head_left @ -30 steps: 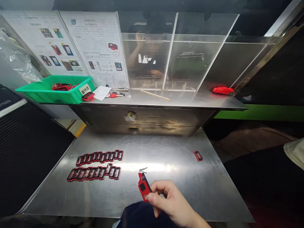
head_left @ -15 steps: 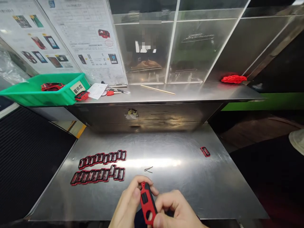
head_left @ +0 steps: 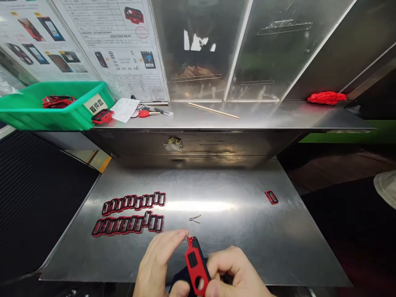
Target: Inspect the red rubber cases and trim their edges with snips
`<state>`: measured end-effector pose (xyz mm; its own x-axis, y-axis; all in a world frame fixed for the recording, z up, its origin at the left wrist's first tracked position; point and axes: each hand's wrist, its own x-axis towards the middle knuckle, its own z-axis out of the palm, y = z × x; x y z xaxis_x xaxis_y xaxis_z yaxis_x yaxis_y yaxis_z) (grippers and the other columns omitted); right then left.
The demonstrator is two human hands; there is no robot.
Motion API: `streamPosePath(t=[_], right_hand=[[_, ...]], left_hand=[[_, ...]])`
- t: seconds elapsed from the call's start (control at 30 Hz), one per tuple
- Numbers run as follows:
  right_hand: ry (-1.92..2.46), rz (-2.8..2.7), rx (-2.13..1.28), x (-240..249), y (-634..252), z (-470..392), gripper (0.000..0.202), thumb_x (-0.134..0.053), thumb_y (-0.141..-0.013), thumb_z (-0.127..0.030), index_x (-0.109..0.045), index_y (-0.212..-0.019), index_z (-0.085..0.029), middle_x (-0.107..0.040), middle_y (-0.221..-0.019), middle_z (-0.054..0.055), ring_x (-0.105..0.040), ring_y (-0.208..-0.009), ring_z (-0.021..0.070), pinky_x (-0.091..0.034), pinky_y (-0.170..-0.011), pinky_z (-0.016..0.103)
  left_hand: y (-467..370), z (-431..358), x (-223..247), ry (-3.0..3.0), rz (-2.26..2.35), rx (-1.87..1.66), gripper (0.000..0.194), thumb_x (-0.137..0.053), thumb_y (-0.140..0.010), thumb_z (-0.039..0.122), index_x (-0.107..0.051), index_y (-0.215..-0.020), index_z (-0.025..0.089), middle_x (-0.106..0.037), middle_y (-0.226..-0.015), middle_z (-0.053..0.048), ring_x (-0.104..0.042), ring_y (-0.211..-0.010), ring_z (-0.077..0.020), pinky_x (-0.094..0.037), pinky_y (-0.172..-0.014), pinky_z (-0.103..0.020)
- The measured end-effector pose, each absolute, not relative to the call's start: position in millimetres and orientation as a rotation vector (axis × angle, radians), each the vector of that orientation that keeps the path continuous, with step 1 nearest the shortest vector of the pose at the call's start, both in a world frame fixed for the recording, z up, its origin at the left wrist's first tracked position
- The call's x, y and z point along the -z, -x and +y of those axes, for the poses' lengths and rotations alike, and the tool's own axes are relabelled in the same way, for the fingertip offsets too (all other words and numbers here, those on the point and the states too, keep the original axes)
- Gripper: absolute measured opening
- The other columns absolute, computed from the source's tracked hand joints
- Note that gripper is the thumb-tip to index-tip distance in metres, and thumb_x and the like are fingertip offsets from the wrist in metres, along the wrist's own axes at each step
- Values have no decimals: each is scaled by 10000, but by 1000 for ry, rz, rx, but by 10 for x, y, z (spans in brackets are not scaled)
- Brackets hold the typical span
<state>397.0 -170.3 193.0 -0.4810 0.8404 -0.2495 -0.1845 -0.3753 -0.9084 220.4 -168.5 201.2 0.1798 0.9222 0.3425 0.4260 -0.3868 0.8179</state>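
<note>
Low at the near edge of the shiny steel surface (head_left: 235,243), the right hand (head_left: 238,276) pinches a flat red-and-black plastic casing with cut-out windows (head_left: 194,268), clenched at its lower end; the left hand (head_left: 157,264) is released, fingertips touching its upper tip; it looks light, stiff and smooth, best held by the edges.
</note>
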Motion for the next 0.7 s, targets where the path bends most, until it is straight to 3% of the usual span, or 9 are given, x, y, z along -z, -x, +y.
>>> streamPosePath(t=[0.23,0.5,0.6,0.7], right_hand=[[955,-1143,-1895,-1861,-3977,-1734,644,-623,-666,-785,-496,-544,-166,-432,-503,-29,-320,-464,60,-233,-449,230],[906,-1190,-1897,-1892,-3982,-1728,607,-618,-712,-740,-455,-552,-177,-354,-482,-56,-275,-445,49,-205,-432,222],[900,-1266,-1884,-1921,-3988,-1722,597,-594,-752,-711,-414,-540,-183,-341,-469,-57,-260,-438,48,-194,-426,220],[942,-1249,-1888,-1940,-3984,-1736,593,-581,-756,-718,-431,-558,-180,-377,-479,-48,-285,-438,49,-210,-427,214]], left_hand=[[-2162,-1618,-1930,-2056,1133,-1141,473,-479,-891,554,-563,-1271,286,-697,-1142,-99,-660,-1016,-266,-504,-913,-395],[-2242,-1656,-2119,-1815,1234,-1042,567,-433,-854,658,-570,-1258,284,-665,-1136,-91,-631,-1028,-276,-483,-917,-368],[-2340,-1614,-2204,-1683,1164,-901,458,-370,-909,605,-616,-1087,262,-676,-906,-48,-637,-842,-226,-491,-792,-311],[-2413,-1571,-2204,-1593,1166,-792,384,-372,-929,542,-596,-855,238,-534,-615,16,-550,-628,-180,-443,-632,-271]])
